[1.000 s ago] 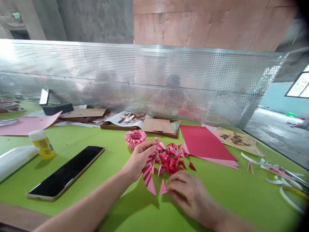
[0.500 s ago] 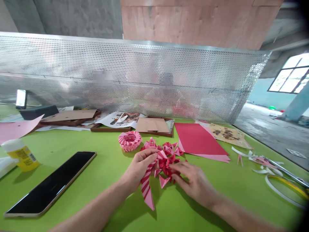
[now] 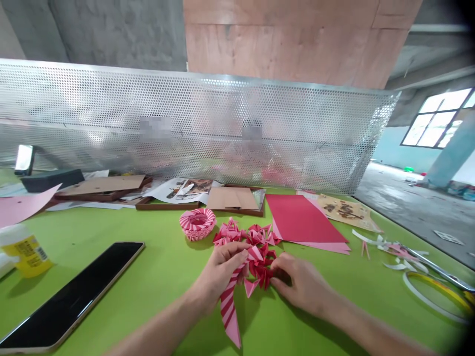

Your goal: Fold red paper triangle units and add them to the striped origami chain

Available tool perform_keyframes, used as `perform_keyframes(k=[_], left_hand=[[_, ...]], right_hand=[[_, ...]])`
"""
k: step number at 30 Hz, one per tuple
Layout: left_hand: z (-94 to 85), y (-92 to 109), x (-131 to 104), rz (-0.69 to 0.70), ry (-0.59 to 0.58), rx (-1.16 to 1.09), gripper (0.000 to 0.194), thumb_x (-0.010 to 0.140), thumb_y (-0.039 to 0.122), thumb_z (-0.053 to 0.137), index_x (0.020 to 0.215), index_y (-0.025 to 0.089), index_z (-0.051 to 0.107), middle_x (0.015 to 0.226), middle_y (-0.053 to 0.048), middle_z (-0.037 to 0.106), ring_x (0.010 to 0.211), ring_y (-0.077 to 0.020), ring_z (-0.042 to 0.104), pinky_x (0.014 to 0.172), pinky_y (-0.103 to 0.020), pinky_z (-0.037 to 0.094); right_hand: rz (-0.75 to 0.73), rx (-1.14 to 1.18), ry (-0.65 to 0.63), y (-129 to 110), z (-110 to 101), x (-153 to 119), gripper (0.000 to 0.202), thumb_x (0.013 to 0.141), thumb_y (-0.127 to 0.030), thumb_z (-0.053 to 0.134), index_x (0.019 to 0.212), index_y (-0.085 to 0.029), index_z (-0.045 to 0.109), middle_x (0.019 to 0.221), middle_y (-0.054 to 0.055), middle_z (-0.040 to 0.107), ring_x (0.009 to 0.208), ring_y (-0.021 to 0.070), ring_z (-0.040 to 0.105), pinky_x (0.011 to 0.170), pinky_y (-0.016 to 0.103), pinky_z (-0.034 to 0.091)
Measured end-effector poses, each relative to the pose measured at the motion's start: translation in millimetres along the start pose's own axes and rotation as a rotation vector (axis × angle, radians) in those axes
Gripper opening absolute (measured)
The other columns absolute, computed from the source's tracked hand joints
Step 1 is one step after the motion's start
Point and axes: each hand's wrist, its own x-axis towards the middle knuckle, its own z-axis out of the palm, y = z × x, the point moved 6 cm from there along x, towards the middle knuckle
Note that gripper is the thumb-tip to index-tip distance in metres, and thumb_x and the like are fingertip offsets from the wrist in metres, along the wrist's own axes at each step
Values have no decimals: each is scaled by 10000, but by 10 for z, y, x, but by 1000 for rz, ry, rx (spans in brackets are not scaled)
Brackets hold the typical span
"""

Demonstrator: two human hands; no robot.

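My left hand (image 3: 224, 274) is closed on a curved strip of interlocked folded paper (image 3: 230, 311), striped pink and red, whose pointed end hangs toward me. Beyond it lies a loose pile of pink and red folded paper triangles (image 3: 260, 235). At the pile's right edge, my right hand (image 3: 297, 282) has its thumb and fingertips pinched at a red folded paper piece (image 3: 265, 277). A pink folded piece (image 3: 251, 287) lies between the hands. Left of the pile sits a round striped paper basket (image 3: 198, 225), woven from similar pieces.
A phone (image 3: 74, 296) and a glue bottle (image 3: 29, 254) are on the left. Red paper sheets (image 3: 306, 217) lie behind my right hand. Scissors (image 3: 441, 269), paper scraps and a tape ring (image 3: 438, 291) lie far right. Cardboard trays (image 3: 237, 198) line the perforated metal screen (image 3: 222, 133).
My right hand's fingers have drawn together at the red pieces, having been more spread before. The left hand keeps its hold on the striped strip. The view has tipped slightly upward.
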Motion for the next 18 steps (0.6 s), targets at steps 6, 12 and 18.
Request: perform_keyframes(k=[6, 12, 18], left_hand=[[-21, -42, -3, -37, 33, -62, 218, 831, 181, 525, 1030, 183, 613, 555, 16, 597, 481, -86, 517, 477, -185, 395], [22, -52, -47, -54, -1, -37, 265, 839, 216, 502, 1082, 252, 602, 658, 17, 616, 463, -77, 486, 470, -196, 398], [143, -8, -86, 31, -68, 170, 228, 761, 332, 595, 881, 155, 673, 652, 11, 569, 478, -66, 403, 461, -187, 330]], right_hand=[[12, 22, -4, 40, -53, -4, 165, 857, -231, 496, 746, -190, 611, 713, 9, 588, 590, 158, 528, 530, 256, 380], [114, 470, 44, 89, -136, -53, 280, 888, -395, 473, 777, -168, 593, 687, -1, 528, 614, 153, 520, 539, 239, 403], [193, 830, -44, 37, 56, -94, 287, 863, -397, 533, 740, -141, 572, 662, -6, 512, 596, 120, 503, 550, 211, 416]])
